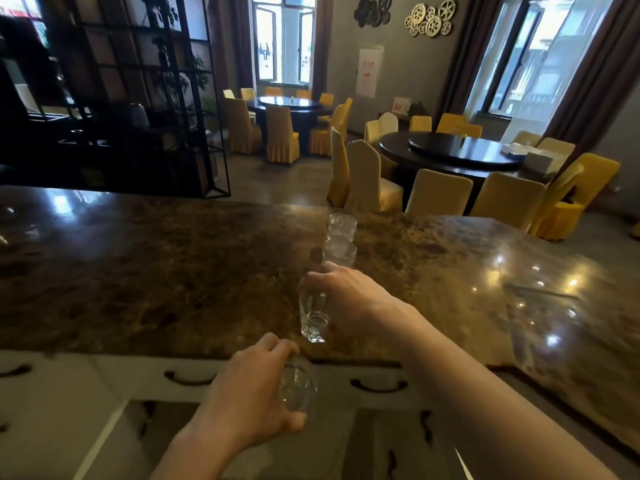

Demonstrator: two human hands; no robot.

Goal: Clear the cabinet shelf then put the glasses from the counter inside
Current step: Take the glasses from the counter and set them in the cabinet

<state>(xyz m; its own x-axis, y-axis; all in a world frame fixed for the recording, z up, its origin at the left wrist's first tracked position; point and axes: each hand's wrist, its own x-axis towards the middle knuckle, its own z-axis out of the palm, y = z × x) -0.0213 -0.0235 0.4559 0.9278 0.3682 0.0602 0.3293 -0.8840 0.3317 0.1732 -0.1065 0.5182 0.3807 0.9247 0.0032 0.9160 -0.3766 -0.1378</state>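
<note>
My right hand (346,294) grips a clear faceted glass (314,317) from above, near the front edge of the brown marble counter (173,271). My left hand (254,393) holds a second clear glass (298,388) lower down, in front of the counter edge and the white drawers. Two more clear glasses stand in a row further back on the counter: one glass (339,254) just beyond my right fingers and another glass (342,225) behind it. The cabinet shelf itself is not in sight.
White drawer fronts with dark curved handles (379,384) run under the counter edge. Beyond the counter are round dark dining tables (457,150) with yellow-covered chairs, and a black metal shelf rack (138,98) at the left.
</note>
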